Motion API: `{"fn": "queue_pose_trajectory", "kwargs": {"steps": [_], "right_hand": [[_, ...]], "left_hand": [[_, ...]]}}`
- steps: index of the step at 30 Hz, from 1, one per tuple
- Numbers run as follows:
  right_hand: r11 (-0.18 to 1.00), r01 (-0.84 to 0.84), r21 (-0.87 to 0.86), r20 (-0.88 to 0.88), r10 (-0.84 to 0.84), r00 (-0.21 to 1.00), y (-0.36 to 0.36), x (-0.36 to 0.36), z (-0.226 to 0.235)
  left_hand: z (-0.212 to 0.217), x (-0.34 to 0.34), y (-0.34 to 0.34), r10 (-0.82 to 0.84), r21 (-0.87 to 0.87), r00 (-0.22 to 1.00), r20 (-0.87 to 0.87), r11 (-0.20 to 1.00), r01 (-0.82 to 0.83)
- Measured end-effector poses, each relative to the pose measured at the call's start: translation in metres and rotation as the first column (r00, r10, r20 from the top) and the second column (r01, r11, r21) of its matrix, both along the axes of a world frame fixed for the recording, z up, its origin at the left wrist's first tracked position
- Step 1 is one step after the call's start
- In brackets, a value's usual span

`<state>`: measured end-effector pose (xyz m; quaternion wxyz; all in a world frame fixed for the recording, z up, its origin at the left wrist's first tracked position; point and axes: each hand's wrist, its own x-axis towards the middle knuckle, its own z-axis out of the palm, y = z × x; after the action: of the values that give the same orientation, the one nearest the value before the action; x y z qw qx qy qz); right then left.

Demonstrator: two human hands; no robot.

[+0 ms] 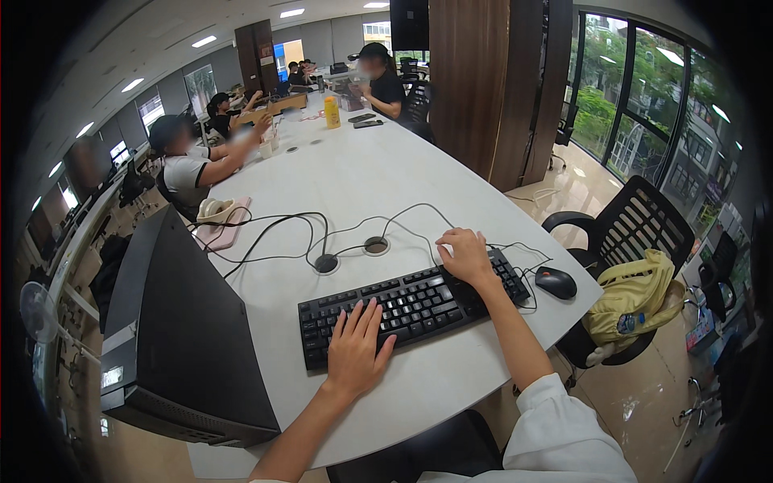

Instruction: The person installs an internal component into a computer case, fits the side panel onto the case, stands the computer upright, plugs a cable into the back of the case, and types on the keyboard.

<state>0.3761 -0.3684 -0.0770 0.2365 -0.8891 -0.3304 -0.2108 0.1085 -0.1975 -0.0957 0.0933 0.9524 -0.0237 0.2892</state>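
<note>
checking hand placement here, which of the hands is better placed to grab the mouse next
Right, probably. The right hand rests on the keyboard's far right end, close to the black mouse lying just beyond that end. The left hand lies flat on the keyboard's left half, with the keyboard's whole width between it and the mouse.

The keyboard (415,306) is black with white key legends, near the white table's (354,173) front edge. The mouse (555,282) is black with a red spot. A yellow bag (636,298) fills the black slatted chair (636,221).
</note>
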Motion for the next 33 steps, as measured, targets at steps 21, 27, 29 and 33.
{"fn": "queue_pose_trajectory", "kwargs": {"steps": [21, 27, 29, 33], "right_hand": [[0.923, -0.371, -0.101, -0.064, 0.366, 0.928, 0.026, -0.026, -0.005], [0.925, -0.361, -0.116, -0.065, 0.356, 0.932, 0.028, -0.029, -0.002], [0.921, -0.367, -0.131, -0.070, 0.361, 0.930, 0.030, -0.030, 0.000], [0.925, -0.356, -0.134, -0.064, 0.350, 0.935, 0.024, -0.031, 0.000]], "left_hand": [[0.001, 0.003, 0.000, -0.011, 0.021, 1.000, -0.007, 1.000, 0.012], [0.004, 0.003, 0.001, -0.013, 0.015, 1.000, -0.017, 1.000, 0.013], [0.004, 0.001, 0.002, -0.003, 0.019, 1.000, -0.013, 1.000, 0.004], [0.005, 0.002, -0.002, -0.014, 0.011, 1.000, -0.013, 1.000, 0.014]]}}
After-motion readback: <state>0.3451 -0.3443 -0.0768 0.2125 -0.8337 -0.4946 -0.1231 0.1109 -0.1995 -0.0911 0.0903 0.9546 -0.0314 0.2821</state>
